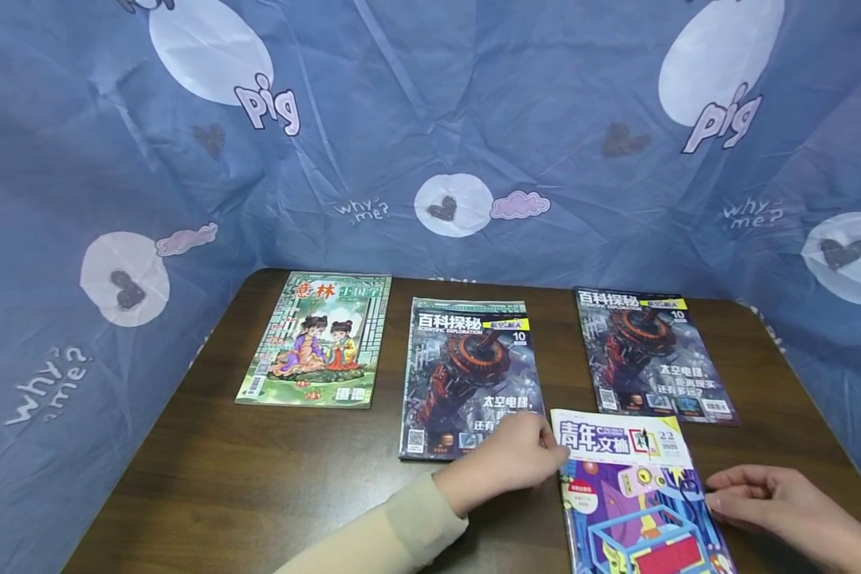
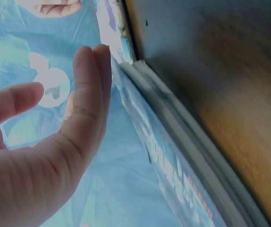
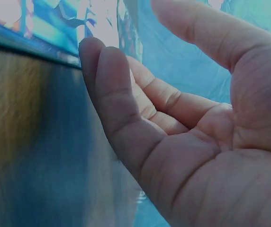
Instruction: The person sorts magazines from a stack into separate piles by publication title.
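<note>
A purple magazine with a white title band (image 1: 620,494) lies at the front right of the table, its lower end cut off by the frame. My left hand (image 1: 509,458) is at its upper left edge, over the lower corner of a stack of magazines topped by a dark space cover (image 1: 466,375). In the left wrist view the left hand's fingers (image 2: 89,85) are fairly straight and the thumb stands apart. Along the purple magazine's right edge is my right hand (image 1: 782,506). Its fingers (image 3: 114,85) are loosely bent near that edge, thumb apart; contact is hard to tell.
Another dark space magazine (image 1: 653,359) lies at the back right, just behind the purple one. A green magazine (image 1: 316,343) lies at the back left. Brown tabletop (image 1: 258,478) shows around them, and a blue printed cloth (image 1: 373,143) hangs behind and at both sides.
</note>
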Available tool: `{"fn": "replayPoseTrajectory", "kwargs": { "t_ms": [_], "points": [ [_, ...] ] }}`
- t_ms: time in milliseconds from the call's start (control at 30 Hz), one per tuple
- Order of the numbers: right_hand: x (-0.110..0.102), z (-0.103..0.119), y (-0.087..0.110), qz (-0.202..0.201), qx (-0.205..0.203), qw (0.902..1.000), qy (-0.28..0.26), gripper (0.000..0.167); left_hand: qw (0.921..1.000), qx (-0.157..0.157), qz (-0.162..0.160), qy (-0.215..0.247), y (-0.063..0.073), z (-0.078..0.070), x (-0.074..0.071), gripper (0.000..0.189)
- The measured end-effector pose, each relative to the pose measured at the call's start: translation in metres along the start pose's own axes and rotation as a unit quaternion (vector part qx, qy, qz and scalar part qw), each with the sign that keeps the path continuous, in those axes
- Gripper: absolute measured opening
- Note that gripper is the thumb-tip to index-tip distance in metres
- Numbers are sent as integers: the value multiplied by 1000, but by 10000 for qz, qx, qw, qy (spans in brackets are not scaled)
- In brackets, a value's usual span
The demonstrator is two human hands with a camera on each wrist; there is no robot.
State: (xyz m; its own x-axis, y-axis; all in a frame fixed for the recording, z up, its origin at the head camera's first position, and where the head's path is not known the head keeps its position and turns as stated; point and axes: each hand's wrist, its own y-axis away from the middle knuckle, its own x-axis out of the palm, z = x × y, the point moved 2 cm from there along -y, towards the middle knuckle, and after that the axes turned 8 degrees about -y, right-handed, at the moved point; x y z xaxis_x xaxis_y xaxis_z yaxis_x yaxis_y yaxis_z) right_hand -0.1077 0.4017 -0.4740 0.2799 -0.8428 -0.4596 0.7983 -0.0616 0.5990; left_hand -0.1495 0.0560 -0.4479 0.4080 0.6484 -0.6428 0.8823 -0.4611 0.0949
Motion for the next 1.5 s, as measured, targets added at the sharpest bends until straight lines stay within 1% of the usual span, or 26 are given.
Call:
{"fn": "replayPoseTrajectory", "kwargs": {
  "t_ms": [67, 167, 233, 300, 433, 533, 633, 733, 900, 1000, 1067, 1167, 1267, 1333, 1400, 1500],
  "points": [
    [1, 4, 0, -103, -70, 9999, 34, 69, 9997, 155, -193, -47, 0, 1, -5, 19],
    [2, 13, -1, -198, -191, 9996, 93, 72, 9987, 291, -421, 20, -1, 4, -15, 14],
    [3, 21, -1, -213, -334, 9992, 96, 72, 9983, 272, -505, 138, -1, 6, -21, 11],
    [3, 30, -1, -213, -432, 9988, 74, 72, 9975, 240, -612, 253, -1, 9, -29, 13],
    [6, 48, -1, -206, -726, 9971, -34, 73, 9956, 124, -878, 312, -1, 16, -42, 20],
    [11, 60, 1, -164, -905, 9957, -150, 74, 9941, 10, -1031, 332, 0, 22, -50, 20],
    [18, 73, 1, -174, -1235, 9921, -143, 73, 9922, -79, -1204, 303, 2, 28, -60, 20],
    [28, 87, 0, -232, -1744, 9844, -74, 69, 9898, -157, -1383, 307, 3, 34, -71, 22],
    [50, 115, -3, -155, -2555, 9666, -129, 59, 9847, -269, -1698, 264, 8, 46, -88, 26],
    [62, 131, -6, -111, -2925, 9559, -224, 53, 9815, -350, -1870, 199, 11, 54, -95, 23],
    [68, 141, -8, -168, -3101, 9501, -281, 51, 9799, -415, -1945, 130, 13, 58, -100, 22],
    [78, 154, -11, -373, -3193, 9465, -278, 50, 9780, -534, -2015, 32, 16, 66, -105, 21],
    [89, 166, -16, -532, -3221, 9447, -329, 53, 9757, -651, -2089, 85, 20, 77, -111, 21],
    [95, 171, -19, -514, -3245, 9435, -442, 54, 9735, -684, -2178, 164, 22, 84, -114, 24],
    [100, 175, -21, -438, -3250, 9429, -580, 55, 9707, -788, -2256, 233, 24, 89, -117, 26],
    [106, 178, -25, -335, -3189, 9445, -706, 55, 9681, -952, -2311, 182, 26, 97, -120, 29]
  ]
}}
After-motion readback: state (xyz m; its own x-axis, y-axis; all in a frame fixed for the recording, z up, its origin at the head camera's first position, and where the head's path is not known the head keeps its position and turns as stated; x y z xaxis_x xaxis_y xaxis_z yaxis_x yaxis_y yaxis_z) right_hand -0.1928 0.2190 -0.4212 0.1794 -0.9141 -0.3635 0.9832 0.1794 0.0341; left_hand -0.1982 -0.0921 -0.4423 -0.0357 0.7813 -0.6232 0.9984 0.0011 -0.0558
